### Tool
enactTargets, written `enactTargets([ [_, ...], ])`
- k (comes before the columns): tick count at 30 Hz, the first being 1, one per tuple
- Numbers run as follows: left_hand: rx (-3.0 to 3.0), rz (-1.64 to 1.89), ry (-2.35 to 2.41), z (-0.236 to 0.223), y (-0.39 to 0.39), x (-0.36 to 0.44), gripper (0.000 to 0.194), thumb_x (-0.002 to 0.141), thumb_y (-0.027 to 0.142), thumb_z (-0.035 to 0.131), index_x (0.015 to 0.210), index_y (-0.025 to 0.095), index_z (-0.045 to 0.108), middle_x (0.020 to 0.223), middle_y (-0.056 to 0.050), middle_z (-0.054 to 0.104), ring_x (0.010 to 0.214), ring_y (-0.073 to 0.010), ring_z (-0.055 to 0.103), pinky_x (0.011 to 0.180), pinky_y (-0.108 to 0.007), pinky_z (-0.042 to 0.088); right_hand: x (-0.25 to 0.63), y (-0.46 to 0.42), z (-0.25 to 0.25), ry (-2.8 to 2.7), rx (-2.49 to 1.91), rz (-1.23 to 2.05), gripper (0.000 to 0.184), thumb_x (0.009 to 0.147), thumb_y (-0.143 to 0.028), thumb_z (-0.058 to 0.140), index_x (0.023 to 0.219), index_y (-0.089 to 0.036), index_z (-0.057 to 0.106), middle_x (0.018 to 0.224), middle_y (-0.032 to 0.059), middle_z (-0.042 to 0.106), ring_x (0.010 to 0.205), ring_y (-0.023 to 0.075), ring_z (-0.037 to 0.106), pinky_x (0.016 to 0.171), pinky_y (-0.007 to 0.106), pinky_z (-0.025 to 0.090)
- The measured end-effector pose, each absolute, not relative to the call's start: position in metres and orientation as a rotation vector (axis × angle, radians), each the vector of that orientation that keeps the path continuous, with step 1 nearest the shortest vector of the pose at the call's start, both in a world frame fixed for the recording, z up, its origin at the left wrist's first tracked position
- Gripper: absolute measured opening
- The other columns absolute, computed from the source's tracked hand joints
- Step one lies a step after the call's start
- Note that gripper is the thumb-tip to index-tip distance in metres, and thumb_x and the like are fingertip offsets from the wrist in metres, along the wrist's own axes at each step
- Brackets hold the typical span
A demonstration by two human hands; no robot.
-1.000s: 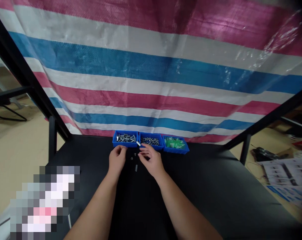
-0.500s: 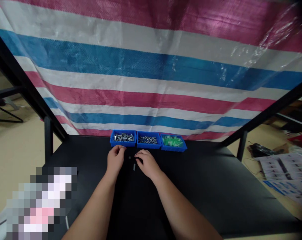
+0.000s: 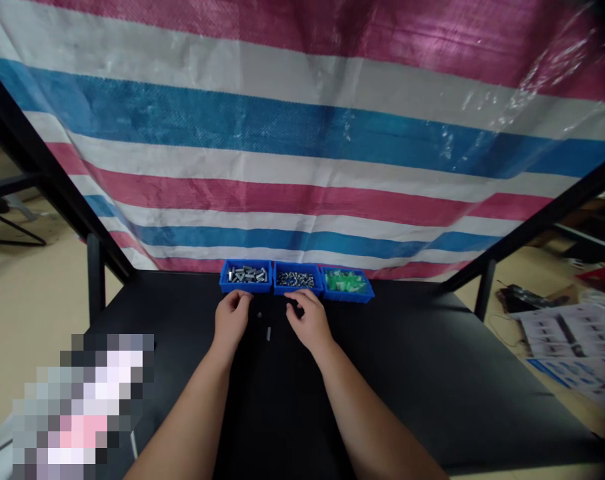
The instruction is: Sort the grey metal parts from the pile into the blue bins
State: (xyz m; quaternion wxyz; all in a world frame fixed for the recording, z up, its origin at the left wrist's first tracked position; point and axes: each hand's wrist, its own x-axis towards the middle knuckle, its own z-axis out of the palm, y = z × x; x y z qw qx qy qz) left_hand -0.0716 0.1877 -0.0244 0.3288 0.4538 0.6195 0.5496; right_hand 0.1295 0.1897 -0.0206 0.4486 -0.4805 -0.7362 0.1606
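My left hand (image 3: 231, 319) rests just in front of the left blue bin, thumb and fingers pressed together; what they hold, if anything, is too small to make out. My right hand (image 3: 309, 321) hovers before the middle blue bin, thumb and fingers apart, with nothing visible between them. On the black table between the hands lie a small round metal piece (image 3: 259, 315) and, nearer me, a short metal cylinder (image 3: 269, 333). Metal cylinders (image 3: 249, 274) fill the left bin. Smaller metal parts (image 3: 296, 280) are in the middle bin, and green translucent pieces (image 3: 346, 281) in the right one.
Three blue bins, left (image 3: 245, 289), middle (image 3: 298, 291) and right (image 3: 349, 297), stand side by side at the table's back. Behind them hangs a striped plastic sheet (image 3: 282, 200). Black frame posts (image 3: 96, 280) flank the black table (image 3: 407, 373). A blurred-out patch covers the lower left.
My right hand has moved to the right and slightly forward, away from the small round piece, towards the middle bin. My left hand and the two loose pieces stay in place.
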Motion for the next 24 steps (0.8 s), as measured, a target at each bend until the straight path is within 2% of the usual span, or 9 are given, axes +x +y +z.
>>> enactTargets([
  [3,1.198,1.439,1.601,-0.025,0.188,-0.072,0.024,0.081,0.037,0.058,0.076,0.017,0.069,0.07,0.001,0.065,0.07,-0.0156,0.056,0.068,-0.024,0.04,0.121,0.184,-0.021,-2.031,-1.12,0.441,0.04,0.09,-0.017,0.061,0.127,-0.029,0.067,0.121,0.0067,0.063,0.112,0.0224,0.058,0.102,0.041,0.049],
  [6,1.206,1.448,1.598,-0.025,0.187,-0.072,0.023,0.082,0.037,0.057,0.076,0.017,0.07,0.072,0.0,0.067,0.071,-0.0162,0.058,0.069,-0.024,0.041,0.107,0.179,-0.023,-2.246,-1.023,0.507,0.041,0.093,-0.018,0.06,0.13,-0.032,0.065,0.131,0.0046,0.06,0.117,0.0215,0.053,0.105,0.04,0.046],
  [10,1.226,1.445,1.614,-0.023,0.187,-0.072,0.024,0.082,0.037,0.058,0.076,0.017,0.07,0.073,0.0,0.068,0.071,-0.0167,0.058,0.069,-0.024,0.041,0.098,0.176,-0.026,-2.317,-1.005,0.544,0.032,0.096,-0.016,0.056,0.12,-0.029,0.071,0.118,0.0048,0.066,0.11,0.0206,0.055,0.099,0.037,0.049],
  [14,1.222,1.436,1.637,-0.022,0.186,-0.071,0.025,0.081,0.038,0.058,0.075,0.018,0.07,0.068,0.002,0.064,0.067,-0.015,0.055,0.066,-0.024,0.039,0.106,0.178,-0.024,-2.212,-1.075,0.534,0.024,0.093,-0.014,0.058,0.108,-0.023,0.073,0.104,0.0054,0.066,0.099,0.019,0.059,0.092,0.035,0.051],
  [18,1.207,1.432,1.641,-0.021,0.186,-0.071,0.024,0.082,0.038,0.059,0.076,0.018,0.07,0.067,0.002,0.063,0.068,-0.0149,0.055,0.066,-0.023,0.038,0.121,0.182,-0.02,-2.066,-1.168,0.539,0.008,0.089,-0.02,0.065,0.092,-0.021,0.072,0.091,0.0035,0.062,0.078,0.015,0.06,0.076,0.031,0.053],
  [19,1.211,1.432,1.637,-0.021,0.186,-0.071,0.024,0.082,0.038,0.059,0.076,0.018,0.07,0.068,0.002,0.064,0.068,-0.015,0.055,0.066,-0.023,0.039,0.123,0.184,-0.02,-2.032,-1.16,0.561,0.01,0.089,-0.022,0.064,0.094,-0.022,0.073,0.092,0.0037,0.062,0.074,0.0138,0.059,0.072,0.03,0.053],
  [21,1.222,1.433,1.63,-0.022,0.186,-0.071,0.025,0.082,0.038,0.058,0.075,0.018,0.07,0.069,0.002,0.065,0.069,-0.0151,0.056,0.066,-0.023,0.039,0.126,0.188,-0.022,-1.931,-1.129,0.594,0.023,0.09,-0.023,0.061,0.111,-0.023,0.071,0.105,0.007,0.063,0.075,0.0135,0.061,0.069,0.029,0.055],
  [24,1.226,1.438,1.626,-0.024,0.187,-0.071,0.026,0.083,0.04,0.058,0.076,0.017,0.07,0.071,0.001,0.066,0.069,-0.0152,0.056,0.066,-0.023,0.039,0.126,0.191,-0.026,-1.755,-1.139,0.587,0.054,0.09,-0.025,0.059,0.143,-0.025,0.053,0.138,0.0148,0.051,0.091,0.0177,0.065,0.066,0.029,0.058],
])
